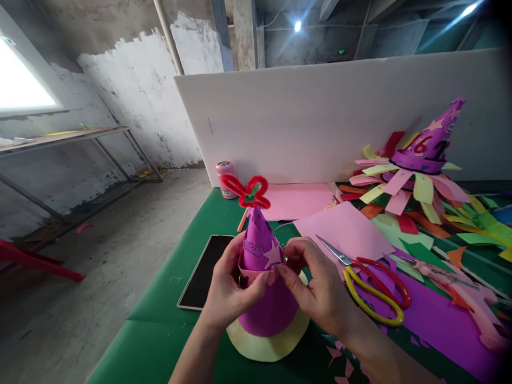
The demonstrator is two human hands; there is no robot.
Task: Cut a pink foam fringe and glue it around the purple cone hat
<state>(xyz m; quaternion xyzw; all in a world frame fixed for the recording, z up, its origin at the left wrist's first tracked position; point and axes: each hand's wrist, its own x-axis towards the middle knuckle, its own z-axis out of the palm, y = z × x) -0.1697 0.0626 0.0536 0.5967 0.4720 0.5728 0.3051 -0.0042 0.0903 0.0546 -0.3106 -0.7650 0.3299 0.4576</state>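
Note:
A purple cone hat (269, 314) stands on a pale yellow round brim (272, 349). Around its middle runs a pink paper band (250, 276), and a pink star and a blue-outlined patch sit above the band. A red fuzzy wire shape (256, 193) tops the tip. My left hand (234, 282) is wrapped round the hat's left side, its thumb pressing the band at the front. My right hand (316, 282) pinches the band's end at the front right between thumb and index finger.
A black tablet (206, 272) lies left of the hat. Red-and-yellow scissors (374, 290), pink paper (348, 229), purple paper (440, 325) and a pink glue gun (460, 282) lie to the right. A decorated hat (424, 144) stands behind them; a pink can (226, 180) stands at the back.

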